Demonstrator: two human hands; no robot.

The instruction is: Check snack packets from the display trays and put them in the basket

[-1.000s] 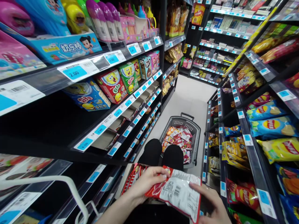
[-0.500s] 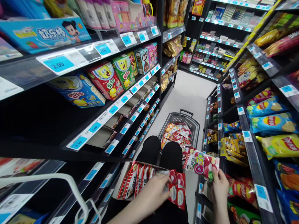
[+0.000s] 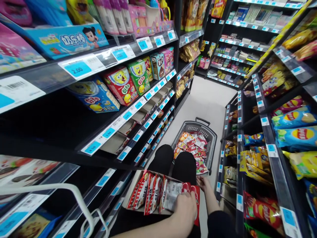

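Snack packets (image 3: 158, 195) stand upright in a cardboard display box (image 3: 131, 198) that rests on the person's lap, at the bottom middle of the head view, its far edge against the black-clad knees (image 3: 173, 162). Left hand (image 3: 185, 210) lies at the right end of that row, seen from the back, fingers curled down over a red and white packet (image 3: 194, 198) which it grips at its top edge; the packet stands just beside the last ones in the box, at the box's right edge. Right hand (image 3: 204, 183) reaches forward past the right knee, fingers loosely spread and with nothing in them, near the near rim of a grey shopping basket (image 3: 210, 138) on the pale floor (image 3: 210, 102) of the aisle. Loose packets (image 3: 193, 148) in red, white and orange fill the basket's bottom, and its black handle stands at the far rim. Dark shelving (image 3: 61, 132) runs along the left side, with blue price tags (image 3: 76, 67) on the shelf edges and cartoon-printed boxes (image 3: 128, 81) on the middle shelf. Opposite, on the right-hand shelves, crisp bags (image 3: 294, 135) in blue and yellow lie in rows. A white curved bar (image 3: 61, 195) crosses the lower left corner, close to the lowest shelf edge.
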